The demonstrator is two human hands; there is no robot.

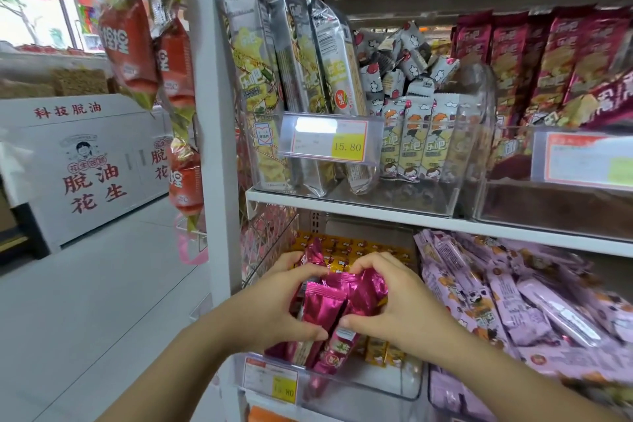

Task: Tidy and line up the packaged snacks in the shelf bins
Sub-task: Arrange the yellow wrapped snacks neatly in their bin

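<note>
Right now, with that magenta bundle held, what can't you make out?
Head view:
- Count of magenta packets: left hand and right hand cover both sides of the bundle.
- Lower price tag: top text too blurred to read.
- Purple packets: blurred, and cut off by the right edge.
- Yellow packets: mostly hidden behind the bundle and hands.

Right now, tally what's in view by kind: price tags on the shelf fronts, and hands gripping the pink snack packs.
Price tags: 3 (upper left tag, upper right tag, lower tag)
Hands on the pink packs: 2 (left hand, right hand)
Total: 5
</note>
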